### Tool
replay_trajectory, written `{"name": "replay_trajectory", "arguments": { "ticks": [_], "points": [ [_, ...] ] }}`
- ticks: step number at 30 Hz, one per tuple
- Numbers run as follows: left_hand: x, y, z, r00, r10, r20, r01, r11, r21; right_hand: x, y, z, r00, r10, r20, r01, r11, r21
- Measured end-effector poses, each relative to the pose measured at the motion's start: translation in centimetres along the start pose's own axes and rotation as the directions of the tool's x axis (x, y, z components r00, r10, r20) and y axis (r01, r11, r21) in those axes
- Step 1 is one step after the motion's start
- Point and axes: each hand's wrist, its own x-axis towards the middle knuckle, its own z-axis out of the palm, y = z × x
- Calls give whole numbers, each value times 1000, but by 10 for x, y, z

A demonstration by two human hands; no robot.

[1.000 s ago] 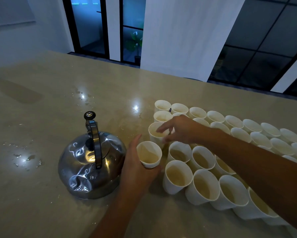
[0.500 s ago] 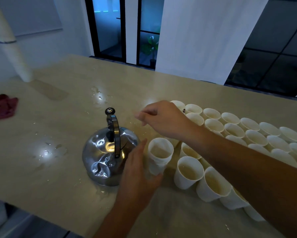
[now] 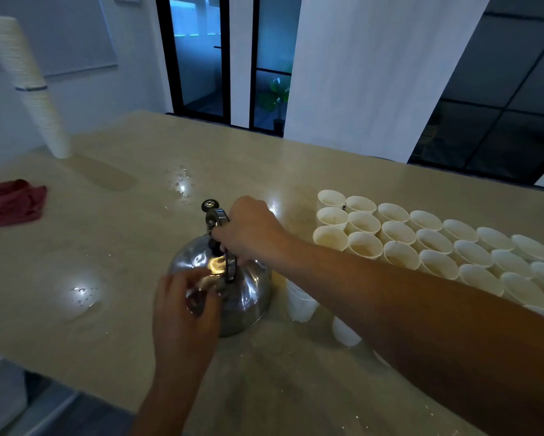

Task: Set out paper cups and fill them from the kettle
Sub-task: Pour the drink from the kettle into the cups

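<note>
Dozens of paper cups stood packed rim to rim in rows toward the worktop's right edge; some near ones seemed to hold pale liquid, though levels farther off were unreadable. Mid-worktop sat the steel kettle. The right hand curled around its upright handle; the left hand touched its near side, fingers bent. A tall cup stack leaned at the far left corner, suggesting setting out and filling were well along but unfinished.
</note>
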Motion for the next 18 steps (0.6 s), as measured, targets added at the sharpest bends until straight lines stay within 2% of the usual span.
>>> {"name": "replay_trajectory", "arguments": {
  "ticks": [3, 7, 14, 16, 18],
  "points": [
    [33, 4, -12, 1000, 17, -10, -17, 1000, 25, 4, -11, -13, 998, -25, -62, 30, 995, 91],
    [84, 21, -19, 991, 128, 23, -129, 991, 20, 5, -35, -55, 994, -75, -84, 93, 967, 236],
    [175, 104, -12, 941, 336, 32, -336, 942, -24, 3, -69, -148, 957, -121, -266, 207, 922, 326],
    [195, 131, -6, 906, 421, 36, -421, 907, -6, 2, -72, -176, 931, -148, -334, 234, 944, 234],
    [213, 156, 4, 881, 468, 72, -471, 882, 33, 4, -69, -201, 898, -212, -386, 247, 968, 42]
  ]
}}
